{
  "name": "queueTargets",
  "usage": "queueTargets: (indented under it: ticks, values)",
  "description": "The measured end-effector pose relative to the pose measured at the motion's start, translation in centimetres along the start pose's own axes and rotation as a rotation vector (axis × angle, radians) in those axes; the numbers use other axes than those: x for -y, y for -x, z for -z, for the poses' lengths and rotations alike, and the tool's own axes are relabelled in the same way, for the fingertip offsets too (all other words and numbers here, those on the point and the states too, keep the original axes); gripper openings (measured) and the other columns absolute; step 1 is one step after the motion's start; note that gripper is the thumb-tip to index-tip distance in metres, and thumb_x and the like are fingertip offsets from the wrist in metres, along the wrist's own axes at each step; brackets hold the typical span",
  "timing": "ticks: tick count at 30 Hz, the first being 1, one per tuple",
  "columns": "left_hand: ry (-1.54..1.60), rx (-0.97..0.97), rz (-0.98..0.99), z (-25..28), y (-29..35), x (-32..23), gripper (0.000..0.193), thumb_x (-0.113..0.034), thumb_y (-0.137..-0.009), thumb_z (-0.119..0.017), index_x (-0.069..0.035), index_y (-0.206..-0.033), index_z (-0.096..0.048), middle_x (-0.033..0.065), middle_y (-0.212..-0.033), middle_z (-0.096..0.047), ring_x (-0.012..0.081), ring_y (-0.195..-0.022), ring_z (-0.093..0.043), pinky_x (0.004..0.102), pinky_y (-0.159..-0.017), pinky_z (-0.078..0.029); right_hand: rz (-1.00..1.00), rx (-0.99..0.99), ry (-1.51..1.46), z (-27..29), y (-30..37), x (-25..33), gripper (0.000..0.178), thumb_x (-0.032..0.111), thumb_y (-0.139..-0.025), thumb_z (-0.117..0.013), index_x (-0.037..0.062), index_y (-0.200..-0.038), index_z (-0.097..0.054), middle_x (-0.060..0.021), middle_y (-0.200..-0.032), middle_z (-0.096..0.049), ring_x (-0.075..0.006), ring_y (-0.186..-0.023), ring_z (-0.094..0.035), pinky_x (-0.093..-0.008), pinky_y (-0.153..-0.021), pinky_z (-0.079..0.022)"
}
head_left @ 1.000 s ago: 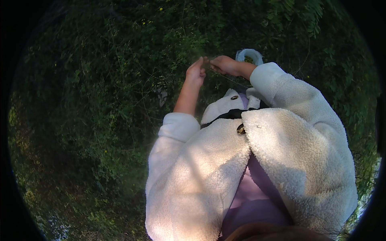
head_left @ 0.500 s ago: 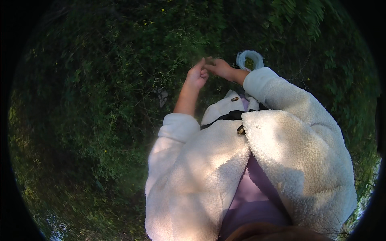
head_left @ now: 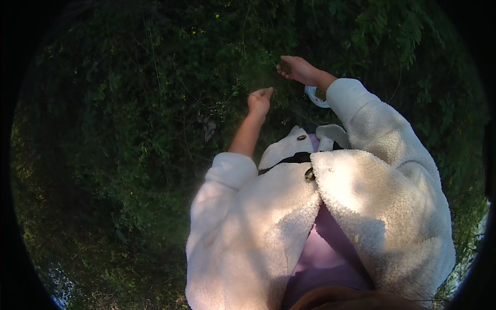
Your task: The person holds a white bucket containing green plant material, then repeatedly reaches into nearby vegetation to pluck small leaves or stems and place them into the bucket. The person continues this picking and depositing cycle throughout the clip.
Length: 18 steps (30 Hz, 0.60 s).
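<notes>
While your bare right hand (head_left: 300, 71) holds a small green-brown plant clump (head_left: 285, 68) at upper centre, probably light and crushable, cradle it from beneath; your bare left hand (head_left: 259, 101) is pinched, contents indiscernible.

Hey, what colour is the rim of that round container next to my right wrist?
The rim looks pale bluish-white, partly hidden, in the head view.
</notes>
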<state>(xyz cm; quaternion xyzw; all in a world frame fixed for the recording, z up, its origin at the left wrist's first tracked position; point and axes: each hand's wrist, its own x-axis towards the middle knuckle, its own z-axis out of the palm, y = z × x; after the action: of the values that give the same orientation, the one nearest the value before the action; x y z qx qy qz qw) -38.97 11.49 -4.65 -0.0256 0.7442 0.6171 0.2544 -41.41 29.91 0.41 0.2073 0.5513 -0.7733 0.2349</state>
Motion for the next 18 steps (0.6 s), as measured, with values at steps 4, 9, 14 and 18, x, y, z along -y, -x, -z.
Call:
queueTargets:
  ticks: [4, 9, 14, 18]
  values:
    - [-0.347, 0.011, -0.17, -0.3, 0.3, -0.3, 0.021, -0.023, -0.08, -0.058, -0.004, -0.081, -0.067, 0.0094, -0.067, -0.061, 0.021, -0.063, -0.056, 0.0324, -0.062, -0.044, -0.287, -0.098, 0.16, -0.3, -3.3, 0.2, 0.055, 0.049, -0.09, -0.035, -0.0016, -0.087, -0.054, -0.0075, -0.081, -0.052, -0.0142, -0.067, -0.047, -0.0255, -0.059, -0.041]
    - [-0.577, 0.018, -0.321, -0.8, 1.0, -0.6, 0.019, -0.022, -0.076, -0.058, -0.004, -0.077, -0.065, 0.0169, -0.075, -0.06, 0.0343, -0.073, -0.057, 0.0399, -0.065, -0.045, -0.584, 0.066, 0.31, -0.2, -4.7, 1.3, 0.052, 0.057, -0.082, -0.047, 0.0081, -0.099, -0.053, -0.0043, -0.076, -0.051, -0.0102, -0.059, -0.044, -0.0224, -0.05, -0.036]
    - [-0.742, 0.019, -0.395, -0.8, 1.1, 0.3, 0.019, -0.022, -0.075, -0.059, -0.004, -0.077, -0.065, 0.0163, -0.074, -0.061, 0.0347, -0.074, -0.057, 0.0405, -0.066, -0.046, -0.561, 0.325, 0.563, -0.2, -4.1, 1.0, 0.04, 0.047, -0.082, -0.051, 0.0082, -0.089, -0.055, -0.0024, -0.073, -0.051, -0.0088, -0.054, -0.041, -0.0218, -0.048, -0.035]
    - [-0.53, 0.12, -0.057, 0.2, -0.5, 0.8, 0.03, -0.034, -0.081, -0.057, -0.006, -0.09, -0.065, 0.0126, -0.076, -0.062, 0.0254, -0.075, -0.06, 0.0356, -0.069, -0.045, -0.32, 0.245, 0.698, -0.2, -1.8, -0.9, 0.033, 0.029, -0.09, -0.042, 0.0043, -0.073, -0.055, -0.002, -0.064, -0.048, -0.0104, -0.051, -0.038, -0.0249, -0.048, -0.034]
